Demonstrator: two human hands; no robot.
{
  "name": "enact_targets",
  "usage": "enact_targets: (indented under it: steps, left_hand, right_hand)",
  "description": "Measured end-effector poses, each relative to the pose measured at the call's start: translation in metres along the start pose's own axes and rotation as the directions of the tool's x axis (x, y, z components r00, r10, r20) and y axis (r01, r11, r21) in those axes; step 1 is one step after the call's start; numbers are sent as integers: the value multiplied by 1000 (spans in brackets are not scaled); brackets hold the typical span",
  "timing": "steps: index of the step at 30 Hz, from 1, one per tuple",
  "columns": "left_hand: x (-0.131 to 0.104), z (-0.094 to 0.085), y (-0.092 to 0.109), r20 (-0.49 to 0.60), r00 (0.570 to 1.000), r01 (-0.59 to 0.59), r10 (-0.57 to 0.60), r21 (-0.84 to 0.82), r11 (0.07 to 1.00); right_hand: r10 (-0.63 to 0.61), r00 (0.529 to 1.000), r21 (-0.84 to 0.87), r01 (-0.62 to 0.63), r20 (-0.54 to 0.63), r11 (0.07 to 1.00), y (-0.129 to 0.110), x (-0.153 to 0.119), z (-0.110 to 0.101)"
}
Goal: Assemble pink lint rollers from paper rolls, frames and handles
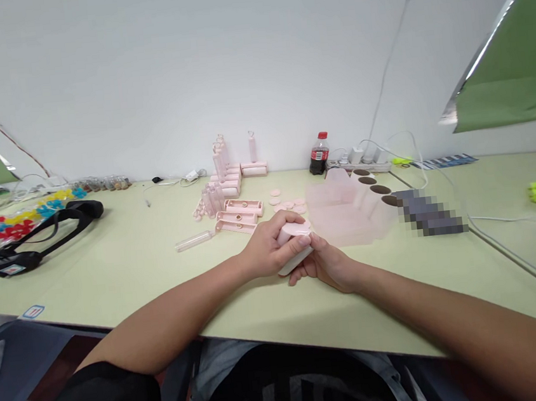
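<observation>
Both of my hands meet over the table's front half around a pale pink plastic case point(295, 262) with a rounded end. My left hand point(269, 249) wraps it from the left, thumb along its top edge. From the right, my right hand point(331, 263) grips it, with thumb at the upper corner and fingers curled below. Much of the case is hidden by fingers. Just beyond lie flat pink discs point(275, 201) and open pink shells point(244, 207) with ring shapes inside. A transparent tube point(194, 241) lies to their left.
Transparent tubes point(213, 200) stand behind the shells, beside small pink pieces point(198, 211). Pink cases point(254, 169) line the wall. On the right are pink sheets point(342, 228), rolls with brown ends point(380, 190), a cola bottle point(319, 155) and cables. A black headset strap point(62, 221) lies left.
</observation>
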State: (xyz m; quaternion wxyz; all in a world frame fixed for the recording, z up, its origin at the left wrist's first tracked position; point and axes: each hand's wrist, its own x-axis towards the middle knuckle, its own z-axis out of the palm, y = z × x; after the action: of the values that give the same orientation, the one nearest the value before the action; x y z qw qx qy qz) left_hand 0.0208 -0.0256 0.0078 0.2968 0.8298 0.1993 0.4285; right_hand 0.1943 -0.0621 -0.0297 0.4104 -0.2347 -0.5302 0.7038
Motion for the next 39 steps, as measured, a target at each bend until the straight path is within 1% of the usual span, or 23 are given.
enact_targets:
  steps: [22, 39]
  left_hand:
    - [0, 0, 2, 4, 1000, 19, -19, 13, 1000]
    - [1, -1, 3, 1, 1000, 4, -4, 18, 1000]
  right_hand:
    - [-1, 1000, -1, 1, 21, 1000, 1, 1, -3]
    - [6, 1000, -12, -6, 13, 1000, -2, 1, 0]
